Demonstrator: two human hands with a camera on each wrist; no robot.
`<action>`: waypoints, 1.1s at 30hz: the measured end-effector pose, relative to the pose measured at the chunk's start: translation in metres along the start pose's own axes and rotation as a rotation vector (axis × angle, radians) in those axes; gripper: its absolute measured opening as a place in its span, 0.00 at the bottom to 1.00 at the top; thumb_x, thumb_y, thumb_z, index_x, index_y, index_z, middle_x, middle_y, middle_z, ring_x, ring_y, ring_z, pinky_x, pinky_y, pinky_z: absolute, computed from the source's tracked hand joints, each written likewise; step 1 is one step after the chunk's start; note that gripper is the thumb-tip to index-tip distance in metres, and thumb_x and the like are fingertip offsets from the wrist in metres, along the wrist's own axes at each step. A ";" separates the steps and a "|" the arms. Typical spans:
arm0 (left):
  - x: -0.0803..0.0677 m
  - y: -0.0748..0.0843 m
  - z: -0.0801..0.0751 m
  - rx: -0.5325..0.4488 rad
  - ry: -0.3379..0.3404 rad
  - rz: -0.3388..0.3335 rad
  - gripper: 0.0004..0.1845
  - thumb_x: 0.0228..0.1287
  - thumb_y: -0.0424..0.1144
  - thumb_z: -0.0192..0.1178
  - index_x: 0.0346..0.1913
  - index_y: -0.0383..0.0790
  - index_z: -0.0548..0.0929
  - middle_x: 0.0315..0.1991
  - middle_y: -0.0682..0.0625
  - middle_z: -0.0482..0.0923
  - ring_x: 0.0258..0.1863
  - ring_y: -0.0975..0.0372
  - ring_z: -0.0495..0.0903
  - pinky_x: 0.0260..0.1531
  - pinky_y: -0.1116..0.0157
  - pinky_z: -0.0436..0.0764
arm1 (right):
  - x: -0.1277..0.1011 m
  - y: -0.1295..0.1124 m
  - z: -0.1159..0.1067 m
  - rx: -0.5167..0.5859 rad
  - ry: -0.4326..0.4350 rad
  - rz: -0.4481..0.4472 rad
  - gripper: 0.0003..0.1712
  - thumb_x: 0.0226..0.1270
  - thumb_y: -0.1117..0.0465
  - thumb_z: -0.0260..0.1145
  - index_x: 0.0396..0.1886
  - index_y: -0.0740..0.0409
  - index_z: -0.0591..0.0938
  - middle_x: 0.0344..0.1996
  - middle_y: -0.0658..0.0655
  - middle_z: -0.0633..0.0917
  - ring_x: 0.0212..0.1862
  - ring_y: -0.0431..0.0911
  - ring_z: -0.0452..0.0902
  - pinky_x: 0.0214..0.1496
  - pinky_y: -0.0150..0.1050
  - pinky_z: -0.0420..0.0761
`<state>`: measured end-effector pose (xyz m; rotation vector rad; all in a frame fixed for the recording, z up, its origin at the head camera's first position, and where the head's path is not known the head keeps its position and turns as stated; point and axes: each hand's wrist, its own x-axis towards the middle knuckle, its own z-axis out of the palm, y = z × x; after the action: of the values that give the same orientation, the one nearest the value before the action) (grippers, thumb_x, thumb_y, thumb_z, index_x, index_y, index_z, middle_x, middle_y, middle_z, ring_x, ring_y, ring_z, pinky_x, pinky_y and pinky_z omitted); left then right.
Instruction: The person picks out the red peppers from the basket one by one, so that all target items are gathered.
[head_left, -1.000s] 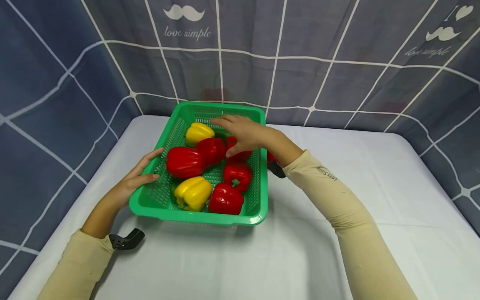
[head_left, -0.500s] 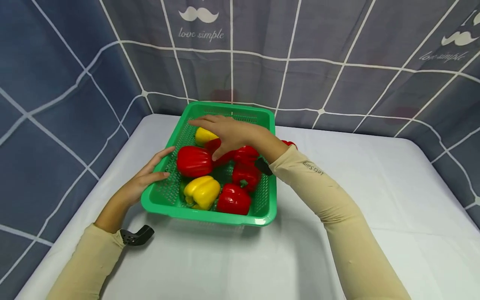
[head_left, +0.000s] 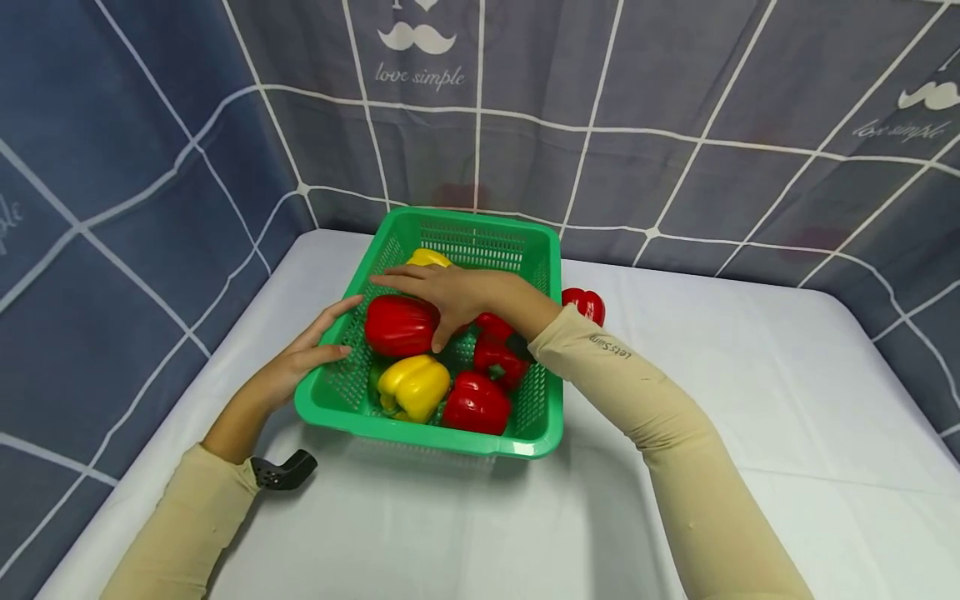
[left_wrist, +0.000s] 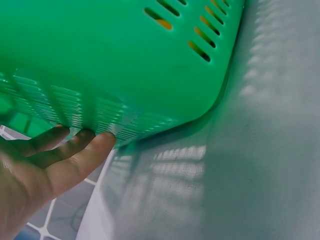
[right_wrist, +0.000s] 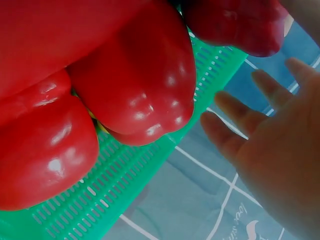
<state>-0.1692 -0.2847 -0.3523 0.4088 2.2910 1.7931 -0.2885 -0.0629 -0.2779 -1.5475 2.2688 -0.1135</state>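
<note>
A green slotted basket (head_left: 420, 435) stands on the white table and holds several bell peppers. My right hand (head_left: 450, 293) hovers flat over its middle, fingers straight and spread, above a large red pepper (head_left: 399, 327) and holding nothing. In the right wrist view the right hand (right_wrist: 270, 145) stays clear of the red peppers (right_wrist: 140, 90). My left hand (head_left: 307, 354) rests with straight fingers against the basket's left outer wall (left_wrist: 125, 60); its fingertips (left_wrist: 75, 150) touch the slots. Two yellow peppers (head_left: 412, 387) (head_left: 427, 257) lie at front and back.
One red pepper (head_left: 585, 304) lies on the table just outside the basket's right wall. More red peppers (head_left: 476, 402) fill the basket's front right. A blue-grey checked curtain (head_left: 675, 150) closes off the back and left. A black wrist mount (head_left: 283, 472) sits by my left sleeve.
My right hand has moved from the basket's back toward the left and nearer, now over the large red pepper. The left hand has stayed on the basket's side.
</note>
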 end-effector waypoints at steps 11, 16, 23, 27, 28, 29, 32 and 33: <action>0.000 -0.001 -0.001 0.003 -0.010 -0.010 0.34 0.65 0.35 0.44 0.72 0.52 0.45 0.72 0.47 0.31 0.68 0.50 0.43 0.54 0.72 0.68 | 0.004 -0.003 0.004 -0.025 -0.049 0.008 0.54 0.49 0.62 0.72 0.71 0.37 0.50 0.67 0.46 0.58 0.62 0.47 0.61 0.59 0.41 0.69; 0.000 0.000 0.000 0.006 -0.002 -0.005 0.34 0.65 0.34 0.44 0.72 0.50 0.45 0.72 0.47 0.31 0.70 0.49 0.34 0.65 0.54 0.55 | 0.004 -0.003 0.004 0.007 -0.027 -0.002 0.52 0.47 0.60 0.73 0.69 0.40 0.54 0.64 0.47 0.62 0.61 0.45 0.61 0.60 0.41 0.68; 0.000 0.000 0.000 0.018 0.008 0.003 0.35 0.64 0.33 0.44 0.72 0.49 0.46 0.73 0.46 0.31 0.70 0.49 0.30 0.60 0.35 0.40 | 0.005 -0.003 0.004 0.094 0.020 -0.070 0.50 0.44 0.52 0.75 0.65 0.51 0.58 0.64 0.51 0.63 0.63 0.43 0.59 0.64 0.37 0.65; 0.000 0.001 0.000 0.019 0.010 0.000 0.35 0.64 0.33 0.44 0.72 0.49 0.46 0.73 0.47 0.31 0.70 0.49 0.31 0.61 0.37 0.42 | 0.006 -0.003 0.004 0.103 -0.013 -0.088 0.53 0.44 0.54 0.75 0.67 0.51 0.54 0.67 0.51 0.58 0.65 0.44 0.56 0.65 0.37 0.64; 0.000 0.001 0.000 0.019 0.009 0.000 0.35 0.64 0.33 0.44 0.72 0.49 0.46 0.73 0.47 0.31 0.70 0.49 0.31 0.61 0.37 0.43 | 0.005 -0.002 0.004 0.106 -0.024 -0.080 0.55 0.44 0.55 0.75 0.68 0.51 0.52 0.67 0.51 0.57 0.65 0.44 0.55 0.64 0.38 0.64; 0.000 0.000 0.000 0.019 0.008 0.001 0.35 0.64 0.33 0.44 0.72 0.49 0.46 0.73 0.47 0.31 0.70 0.49 0.31 0.61 0.37 0.43 | 0.005 -0.002 0.004 0.106 -0.035 -0.072 0.56 0.45 0.56 0.75 0.69 0.50 0.51 0.68 0.51 0.55 0.66 0.44 0.54 0.64 0.38 0.64; -0.001 -0.001 -0.001 0.022 0.008 0.004 0.35 0.64 0.33 0.44 0.72 0.50 0.46 0.73 0.47 0.32 0.70 0.49 0.31 0.61 0.37 0.41 | 0.003 -0.002 0.005 0.096 -0.053 -0.046 0.57 0.47 0.61 0.74 0.71 0.48 0.48 0.69 0.51 0.51 0.66 0.45 0.52 0.62 0.39 0.66; -0.001 -0.001 -0.001 0.023 0.007 0.005 0.35 0.64 0.33 0.44 0.72 0.49 0.46 0.73 0.46 0.32 0.70 0.49 0.30 0.61 0.36 0.41 | 0.003 -0.002 0.005 0.088 -0.055 -0.039 0.57 0.47 0.62 0.73 0.71 0.47 0.47 0.69 0.51 0.51 0.66 0.46 0.52 0.61 0.38 0.67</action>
<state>-0.1688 -0.2861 -0.3529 0.4134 2.3189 1.7748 -0.2856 -0.0657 -0.2823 -1.5319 2.1626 -0.1769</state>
